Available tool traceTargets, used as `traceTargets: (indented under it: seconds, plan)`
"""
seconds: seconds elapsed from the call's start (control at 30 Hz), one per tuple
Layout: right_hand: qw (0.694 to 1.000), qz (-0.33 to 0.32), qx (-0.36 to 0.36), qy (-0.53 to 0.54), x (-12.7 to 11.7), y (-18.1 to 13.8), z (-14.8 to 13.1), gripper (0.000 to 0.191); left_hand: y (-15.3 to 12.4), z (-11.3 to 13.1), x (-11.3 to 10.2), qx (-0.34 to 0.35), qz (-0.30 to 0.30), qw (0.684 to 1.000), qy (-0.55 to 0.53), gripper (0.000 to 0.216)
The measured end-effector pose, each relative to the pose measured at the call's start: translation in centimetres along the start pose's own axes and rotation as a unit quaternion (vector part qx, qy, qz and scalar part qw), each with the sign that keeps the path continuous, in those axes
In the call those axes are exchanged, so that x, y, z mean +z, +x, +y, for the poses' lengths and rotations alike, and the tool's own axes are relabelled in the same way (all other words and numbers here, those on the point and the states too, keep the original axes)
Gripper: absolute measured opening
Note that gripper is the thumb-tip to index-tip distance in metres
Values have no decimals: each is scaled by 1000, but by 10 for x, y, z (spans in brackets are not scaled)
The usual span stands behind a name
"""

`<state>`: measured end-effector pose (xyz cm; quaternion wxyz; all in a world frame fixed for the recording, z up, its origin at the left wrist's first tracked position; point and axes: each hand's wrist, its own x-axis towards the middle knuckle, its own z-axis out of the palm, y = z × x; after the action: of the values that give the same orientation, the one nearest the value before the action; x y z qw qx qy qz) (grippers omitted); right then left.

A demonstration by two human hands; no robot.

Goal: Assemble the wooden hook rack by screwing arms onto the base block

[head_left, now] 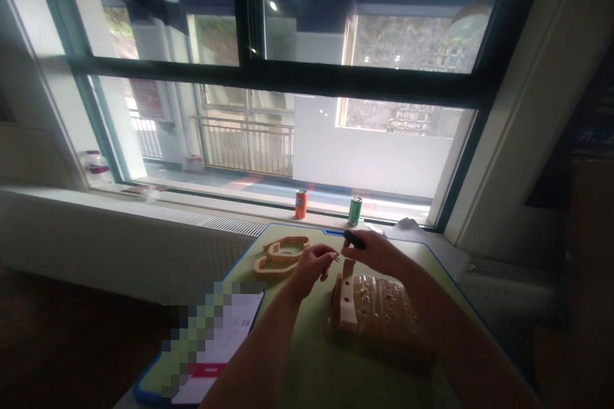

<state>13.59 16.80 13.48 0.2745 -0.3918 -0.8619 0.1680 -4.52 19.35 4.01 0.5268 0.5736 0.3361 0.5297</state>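
Small dark screw [337, 259], light, stiff, easily dropped, pinched at its end by left hand [311, 266]; right hand [371, 249] clasped black tool [354, 239] mid-desk.

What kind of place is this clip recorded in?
Probably an indoor hobby or assembly desk by a window: a green mat carries cut wooden parts and a wrapped bundle of parts, with two drink cans on the sill.

Green mat [307, 358], orange can [300, 204], green can [355, 211], tan wooden pieces [282, 257]
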Motion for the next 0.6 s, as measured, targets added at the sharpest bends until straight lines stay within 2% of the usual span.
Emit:
traceTargets:
  seconds: [0.13, 0.23, 0.37, 0.6]
  plan:
    - [998, -34, -9, -43, 2, -2, -3, 23, 0, 6, -1, 3, -7, 995, -95, 19]
    - [997, -23, -1, -75, 0, -7, -3, 29, -6, 13, 4, -2, -29, 989, -142, 17]
    - [996, -49, 23, -73, 4, -11, -6, 29, -13, 18, 11, -42, -85, 980, -176, 14]
    - [993, -24, 39, -105, 18, -19, -12, 30, -19, 18, 14, -41, -121, 974, -190, 11]
